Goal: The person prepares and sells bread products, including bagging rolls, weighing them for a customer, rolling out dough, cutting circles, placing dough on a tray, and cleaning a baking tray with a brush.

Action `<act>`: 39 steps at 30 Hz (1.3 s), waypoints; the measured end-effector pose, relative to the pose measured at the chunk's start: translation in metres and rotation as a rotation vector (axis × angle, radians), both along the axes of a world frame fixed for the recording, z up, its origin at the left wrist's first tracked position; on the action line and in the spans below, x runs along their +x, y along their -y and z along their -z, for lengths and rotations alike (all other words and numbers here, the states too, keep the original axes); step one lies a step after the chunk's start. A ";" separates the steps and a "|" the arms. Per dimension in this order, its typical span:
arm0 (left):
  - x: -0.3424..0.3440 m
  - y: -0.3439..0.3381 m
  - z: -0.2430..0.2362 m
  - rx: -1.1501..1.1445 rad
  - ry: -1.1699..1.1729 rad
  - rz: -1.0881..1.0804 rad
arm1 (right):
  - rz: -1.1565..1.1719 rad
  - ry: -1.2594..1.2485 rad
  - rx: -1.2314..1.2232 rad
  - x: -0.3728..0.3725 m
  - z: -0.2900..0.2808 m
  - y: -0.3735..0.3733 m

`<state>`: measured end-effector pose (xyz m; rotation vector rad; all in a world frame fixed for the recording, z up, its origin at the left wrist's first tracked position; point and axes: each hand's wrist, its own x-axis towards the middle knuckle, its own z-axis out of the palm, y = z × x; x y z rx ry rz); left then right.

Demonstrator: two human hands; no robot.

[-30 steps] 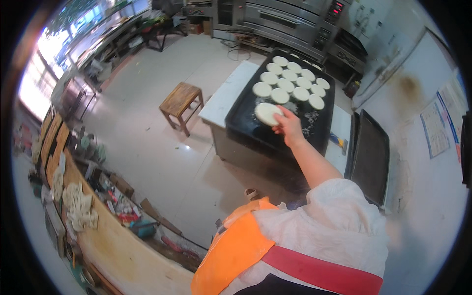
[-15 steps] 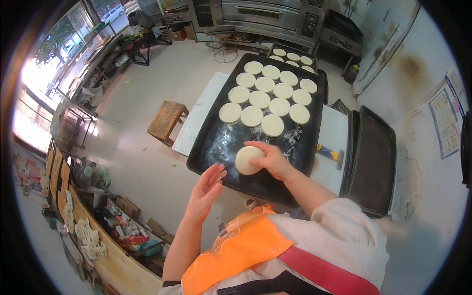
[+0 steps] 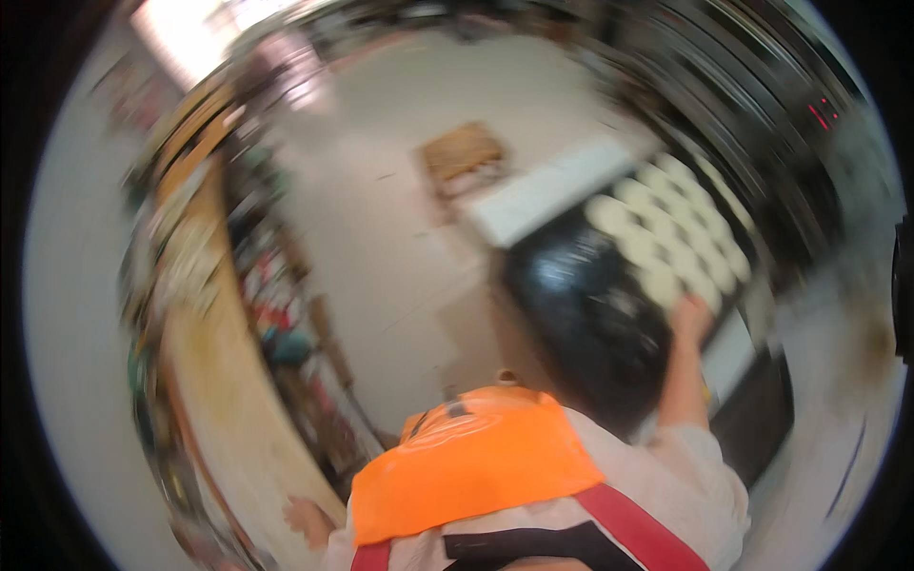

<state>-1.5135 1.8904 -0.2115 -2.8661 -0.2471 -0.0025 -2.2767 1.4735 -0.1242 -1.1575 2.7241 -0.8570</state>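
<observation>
The picture is smeared by motion. A black baking tray [image 3: 571, 305] lies on a white-topped table [image 3: 543, 190], with several pale round dough pieces [image 3: 666, 238] in rows on its far half. My right hand [image 3: 690, 316] reaches out over the tray's right edge, at the nearest dough rounds; blur hides its fingers and whether it holds one. My left hand [image 3: 305, 521] is low at the left, beside the edge of a long wooden counter [image 3: 214, 381]. Its fingers are not clear either.
A small wooden stool [image 3: 466, 157] stands on the pale floor beyond the table. A second dark tray [image 3: 757, 419] lies to the right of the first. Cluttered shelves run under the long counter. Dark ovens [image 3: 809, 105] line the far right.
The view has swung left and blurred. My left hand dropped from over the tray to the counter edge at lower left. My right hand moved toward the tray's right side.
</observation>
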 end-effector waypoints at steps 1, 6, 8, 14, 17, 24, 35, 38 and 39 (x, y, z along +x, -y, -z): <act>0.022 -0.075 0.043 -0.132 -0.073 0.184 | -0.092 0.218 -0.298 -0.012 0.028 0.019; -0.023 -0.060 -0.014 -0.542 0.125 0.290 | -0.772 0.588 -0.233 0.189 -0.025 0.051; -0.015 -0.080 -0.027 -0.604 -0.092 0.100 | -1.167 0.612 -0.117 0.316 -0.042 0.018; -0.032 -0.012 -0.080 -1.560 -0.343 0.218 | -2.114 0.662 0.361 0.588 -0.038 -0.156; 0.010 0.018 -0.094 -1.728 -0.448 0.359 | -1.850 0.998 0.827 0.623 -0.016 -0.186; 0.223 -0.089 0.053 -0.080 -0.294 0.339 | -1.147 1.134 0.857 0.540 -0.039 -0.115; 0.129 0.067 -0.042 -1.688 -0.058 0.104 | -0.065 1.039 -0.257 0.198 -0.034 0.006; 0.036 0.196 -0.070 -1.741 -0.576 0.424 | -0.212 1.311 -0.432 0.158 -0.014 0.031; -0.023 0.241 -0.086 -1.741 -0.747 0.435 | -0.205 1.367 -0.532 0.158 -0.014 0.041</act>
